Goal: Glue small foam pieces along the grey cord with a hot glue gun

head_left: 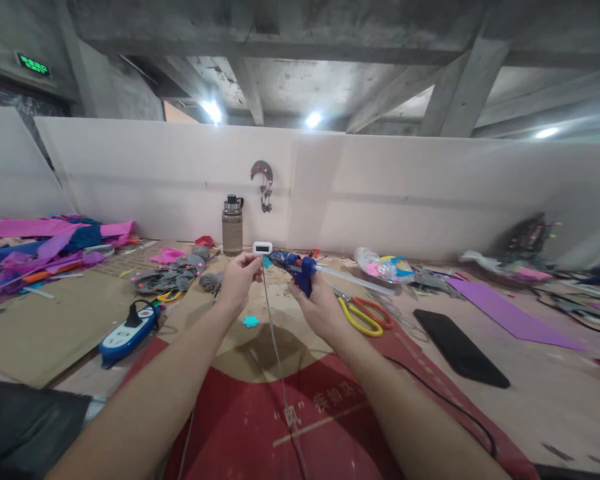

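My left hand point(241, 283) is raised over the work mat, thumb and fingers pinched on the end of a thin grey cord point(273, 327) that hangs down toward me. In my right hand point(320, 303) is a blue hot glue gun point(300, 268), its nozzle pointing left, close to the pinched fingertips. A long clear glue stick point(355, 279) juts from the gun's back. Just by the nozzle shows a small teal piece point(267, 262); whether my fingers hold it I cannot tell. On the brown part of the mat lies a teal flower-shaped cutout point(251, 322).
Scissors point(363, 317) with yellow and orange handles and a black phone point(460, 347) lie right. Left are a power strip point(130, 333) and grey felt pieces point(167, 277). A bottle point(233, 227) and small digital clock point(263, 248) stand behind, before a white partition point(180, 167).
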The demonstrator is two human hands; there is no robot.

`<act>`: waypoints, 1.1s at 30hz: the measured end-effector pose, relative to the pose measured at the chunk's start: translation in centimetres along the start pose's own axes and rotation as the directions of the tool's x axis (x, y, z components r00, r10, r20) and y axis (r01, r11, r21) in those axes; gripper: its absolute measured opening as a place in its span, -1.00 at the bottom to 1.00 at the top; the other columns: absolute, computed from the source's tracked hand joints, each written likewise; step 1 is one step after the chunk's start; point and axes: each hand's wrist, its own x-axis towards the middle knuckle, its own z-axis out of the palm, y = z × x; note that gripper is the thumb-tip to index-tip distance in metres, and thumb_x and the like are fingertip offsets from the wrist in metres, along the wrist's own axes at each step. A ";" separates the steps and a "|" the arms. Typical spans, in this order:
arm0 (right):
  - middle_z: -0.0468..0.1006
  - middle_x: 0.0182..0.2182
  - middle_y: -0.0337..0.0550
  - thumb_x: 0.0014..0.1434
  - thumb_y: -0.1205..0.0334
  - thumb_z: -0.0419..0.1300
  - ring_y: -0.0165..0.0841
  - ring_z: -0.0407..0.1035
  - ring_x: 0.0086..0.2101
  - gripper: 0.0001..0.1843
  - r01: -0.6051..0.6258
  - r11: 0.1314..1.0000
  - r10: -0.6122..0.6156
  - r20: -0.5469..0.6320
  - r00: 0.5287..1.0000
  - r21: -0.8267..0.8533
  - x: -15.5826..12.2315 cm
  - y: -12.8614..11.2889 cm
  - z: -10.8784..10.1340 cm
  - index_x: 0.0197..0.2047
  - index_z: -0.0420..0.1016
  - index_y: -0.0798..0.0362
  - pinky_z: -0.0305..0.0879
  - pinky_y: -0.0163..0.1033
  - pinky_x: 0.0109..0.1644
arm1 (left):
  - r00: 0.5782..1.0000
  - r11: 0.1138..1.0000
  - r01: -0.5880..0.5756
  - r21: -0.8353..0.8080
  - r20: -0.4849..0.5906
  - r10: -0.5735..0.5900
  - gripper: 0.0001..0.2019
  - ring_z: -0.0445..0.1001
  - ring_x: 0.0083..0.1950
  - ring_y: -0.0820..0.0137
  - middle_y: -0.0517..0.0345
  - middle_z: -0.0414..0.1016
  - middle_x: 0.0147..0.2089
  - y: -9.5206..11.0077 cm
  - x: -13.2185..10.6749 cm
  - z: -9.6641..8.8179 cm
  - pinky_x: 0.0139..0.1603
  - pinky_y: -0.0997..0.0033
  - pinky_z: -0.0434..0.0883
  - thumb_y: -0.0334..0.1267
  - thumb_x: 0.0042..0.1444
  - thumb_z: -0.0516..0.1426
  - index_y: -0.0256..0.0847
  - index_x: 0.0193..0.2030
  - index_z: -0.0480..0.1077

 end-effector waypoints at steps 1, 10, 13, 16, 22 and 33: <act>0.49 -0.21 -0.02 0.16 0.10 0.03 -0.23 0.35 -0.24 -0.66 0.000 1.000 0.000 0.001 1.000 0.003 0.0 0.0 0.0 -0.04 0.31 0.08 0.23 -0.16 -0.16 | 1.000 1.000 -0.001 -0.002 -0.001 0.001 -0.73 0.22 -0.61 0.60 0.27 0.32 -0.58 0.0 0.0 0.0 -0.59 0.56 0.18 -0.18 -0.16 0.25 -0.32 -0.35 0.43; 0.49 -0.23 -0.05 0.16 0.12 0.03 -0.25 0.34 -0.26 -0.67 0.003 1.000 -0.003 0.002 1.000 0.018 0.1 -0.2 0.0 -0.04 0.32 0.08 0.23 -0.17 -0.17 | 1.000 1.000 0.013 0.005 0.010 -0.013 -0.72 0.23 -0.58 0.60 0.23 0.35 -0.51 -0.2 -0.1 0.1 -0.59 0.55 0.19 -0.16 -0.16 0.25 -0.33 -0.35 0.43; 0.49 -0.23 -0.05 0.16 0.12 0.03 -0.25 0.34 -0.26 -0.67 0.008 1.000 -0.008 0.000 1.000 0.025 0.1 -0.1 0.0 -0.03 0.32 0.08 0.23 -0.17 -0.16 | 1.000 1.000 0.010 -0.003 0.004 -0.010 -0.72 0.23 -0.58 0.59 0.24 0.34 -0.54 0.0 -0.1 0.1 -0.59 0.55 0.19 -0.16 -0.17 0.26 -0.32 -0.36 0.43; 0.49 -0.22 -0.03 0.16 0.11 0.04 -0.24 0.35 -0.26 -0.65 0.001 1.000 -0.001 0.001 1.000 0.012 0.1 -0.1 0.0 -0.03 0.32 0.08 0.23 -0.17 -0.17 | 1.000 1.000 0.016 -0.001 -0.004 -0.016 -0.72 0.22 -0.59 0.59 0.25 0.32 -0.56 0.2 0.0 0.1 -0.60 0.55 0.18 -0.16 -0.18 0.26 -0.33 -0.36 0.43; 0.50 -0.25 -0.03 0.15 0.12 0.04 -0.24 0.35 -0.28 -0.66 0.003 1.000 -0.003 0.004 1.000 0.010 0.1 -0.2 -0.1 -0.04 0.33 0.09 0.23 -0.17 -0.17 | 1.000 1.000 0.015 0.002 0.007 -0.015 -0.71 0.23 -0.59 0.59 0.24 0.34 -0.54 0.0 0.0 0.1 -0.60 0.56 0.18 -0.16 -0.17 0.26 -0.32 -0.34 0.44; 0.49 -0.25 -0.03 0.14 0.12 0.05 -0.22 0.35 -0.27 -0.66 -0.012 1.000 0.012 0.000 1.000 -0.007 0.0 -0.1 0.0 -0.04 0.32 0.09 0.24 -0.15 -0.18 | 1.000 1.000 0.013 -0.002 0.012 -0.013 -0.73 0.22 -0.59 0.59 0.23 0.34 -0.53 0.0 -0.1 0.1 -0.59 0.55 0.18 -0.15 -0.17 0.26 -0.31 -0.38 0.43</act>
